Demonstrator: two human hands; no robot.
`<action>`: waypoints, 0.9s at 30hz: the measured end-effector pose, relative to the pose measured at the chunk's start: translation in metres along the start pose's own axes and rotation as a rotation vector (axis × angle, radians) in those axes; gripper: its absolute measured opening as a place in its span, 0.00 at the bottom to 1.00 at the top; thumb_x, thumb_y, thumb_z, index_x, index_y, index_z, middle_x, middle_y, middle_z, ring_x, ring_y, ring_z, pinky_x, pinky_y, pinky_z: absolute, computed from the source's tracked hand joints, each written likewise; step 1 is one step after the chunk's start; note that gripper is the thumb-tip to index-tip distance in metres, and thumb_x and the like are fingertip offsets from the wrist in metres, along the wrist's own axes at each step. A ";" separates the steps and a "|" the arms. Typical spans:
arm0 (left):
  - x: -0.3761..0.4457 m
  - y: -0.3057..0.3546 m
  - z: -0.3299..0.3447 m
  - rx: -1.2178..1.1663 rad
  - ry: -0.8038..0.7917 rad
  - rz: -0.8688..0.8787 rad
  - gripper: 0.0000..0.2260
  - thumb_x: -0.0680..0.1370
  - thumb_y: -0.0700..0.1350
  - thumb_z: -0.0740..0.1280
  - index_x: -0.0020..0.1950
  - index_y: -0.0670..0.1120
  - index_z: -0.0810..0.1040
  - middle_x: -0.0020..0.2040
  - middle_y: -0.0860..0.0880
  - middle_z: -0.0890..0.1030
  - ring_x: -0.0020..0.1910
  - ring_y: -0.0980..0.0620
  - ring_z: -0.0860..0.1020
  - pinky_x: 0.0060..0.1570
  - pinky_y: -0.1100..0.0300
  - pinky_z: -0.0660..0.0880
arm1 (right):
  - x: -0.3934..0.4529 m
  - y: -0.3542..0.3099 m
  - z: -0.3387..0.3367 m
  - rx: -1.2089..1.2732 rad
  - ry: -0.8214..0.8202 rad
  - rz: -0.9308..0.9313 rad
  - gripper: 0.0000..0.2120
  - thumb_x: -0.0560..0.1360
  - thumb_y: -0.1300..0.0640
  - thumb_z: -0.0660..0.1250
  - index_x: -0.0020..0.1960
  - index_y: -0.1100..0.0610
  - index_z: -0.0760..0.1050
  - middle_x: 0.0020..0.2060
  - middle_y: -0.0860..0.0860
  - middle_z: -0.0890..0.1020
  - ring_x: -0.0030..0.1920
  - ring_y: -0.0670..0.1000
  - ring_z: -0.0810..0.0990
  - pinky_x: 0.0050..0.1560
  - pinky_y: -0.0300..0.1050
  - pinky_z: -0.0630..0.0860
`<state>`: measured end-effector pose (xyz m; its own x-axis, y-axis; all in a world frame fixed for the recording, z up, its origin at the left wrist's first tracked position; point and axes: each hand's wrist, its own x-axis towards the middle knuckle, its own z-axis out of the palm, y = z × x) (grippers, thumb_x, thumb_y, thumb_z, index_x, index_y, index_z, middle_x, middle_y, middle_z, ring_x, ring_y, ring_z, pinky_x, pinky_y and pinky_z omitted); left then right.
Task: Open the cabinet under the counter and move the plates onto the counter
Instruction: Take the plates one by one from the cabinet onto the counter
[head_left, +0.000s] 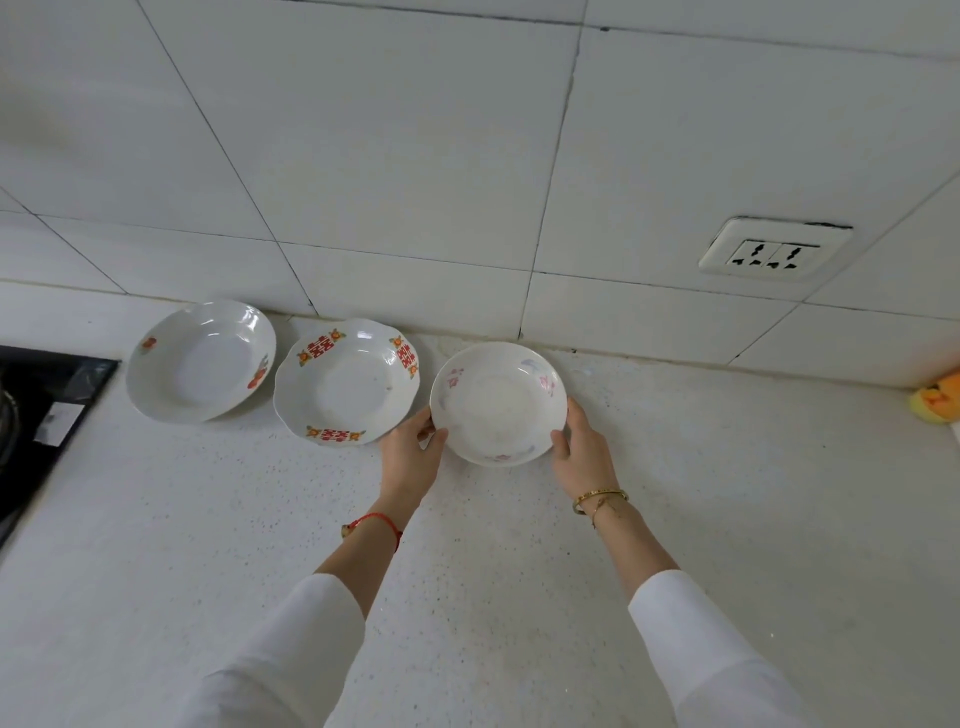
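Observation:
Three white plates stand in a row on the speckled white counter (519, 571), close to the tiled wall. The left plate (200, 361) has small orange-red marks. The middle plate (347, 382) has a scalloped rim with red and orange emblems. The right plate (498, 402) has faint pink and blue flowers. My left hand (410, 452) grips its left rim and my right hand (582, 447) grips its right rim. I cannot tell whether it rests on the counter or hangs just above. The cabinet under the counter is out of view.
A black stove top (47, 415) fills the left edge of the counter. A double wall socket (774, 252) sits on the tiles at upper right. A yellow-orange object (937, 397) lies at the far right edge.

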<state>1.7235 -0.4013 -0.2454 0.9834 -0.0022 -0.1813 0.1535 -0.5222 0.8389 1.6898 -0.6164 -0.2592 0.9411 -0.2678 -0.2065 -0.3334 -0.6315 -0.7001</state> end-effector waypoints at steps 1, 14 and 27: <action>0.001 0.000 0.001 0.003 0.000 -0.002 0.15 0.77 0.36 0.67 0.64 0.43 0.79 0.53 0.47 0.84 0.51 0.52 0.79 0.59 0.59 0.74 | 0.001 0.000 0.000 -0.005 -0.004 0.001 0.24 0.79 0.60 0.58 0.73 0.50 0.58 0.56 0.55 0.78 0.52 0.54 0.78 0.51 0.49 0.78; 0.004 0.004 -0.004 0.085 -0.067 -0.077 0.14 0.79 0.37 0.64 0.64 0.42 0.78 0.53 0.46 0.83 0.50 0.51 0.77 0.60 0.55 0.74 | 0.002 -0.007 -0.002 0.013 -0.056 0.039 0.24 0.79 0.58 0.58 0.73 0.51 0.57 0.64 0.54 0.74 0.64 0.56 0.72 0.64 0.58 0.72; -0.075 0.020 -0.075 0.455 -0.018 0.214 0.23 0.80 0.46 0.65 0.74 0.46 0.67 0.71 0.45 0.72 0.71 0.44 0.68 0.69 0.47 0.67 | -0.065 -0.049 -0.021 -0.215 -0.050 -0.146 0.25 0.80 0.55 0.57 0.74 0.61 0.56 0.72 0.60 0.63 0.73 0.61 0.58 0.75 0.57 0.54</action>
<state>1.6599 -0.3479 -0.1764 0.9858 -0.1624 -0.0420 -0.1129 -0.8275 0.5500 1.6442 -0.5831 -0.1970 0.9800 -0.1291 -0.1511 -0.1928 -0.8023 -0.5649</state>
